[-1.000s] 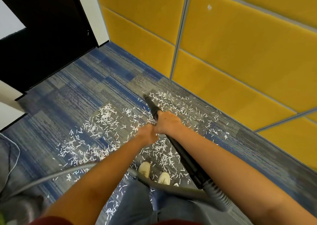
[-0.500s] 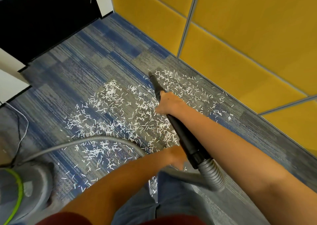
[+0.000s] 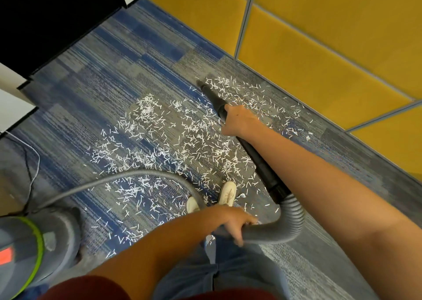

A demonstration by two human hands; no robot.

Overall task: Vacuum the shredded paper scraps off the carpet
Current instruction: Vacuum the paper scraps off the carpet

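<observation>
Right grip (image 3: 238,121) wraps the smooth black wand (image 3: 262,165), left grip (image 3: 230,222) clasps the ribbed grey hose (image 3: 294,219).

Right hand (image 3: 239,120) grips the black wand (image 3: 257,160) (tip among paper scraps (image 3: 159,130)); left hand (image 3: 231,222) holds the grey hose (image 3: 294,217).

The person wears a dark red top (image 3: 86,287), light blue jeans (image 3: 205,274) and white shoes (image 3: 227,192).

White scraps (image 3: 146,112) lie scattered over the blue-grey carpet (image 3: 91,71), and the black wand (image 3: 259,162) slants across them, its nozzle (image 3: 202,86) down at their 1 o'clock edge, the grey hose (image 3: 294,217) at 5 o'clock.
</observation>
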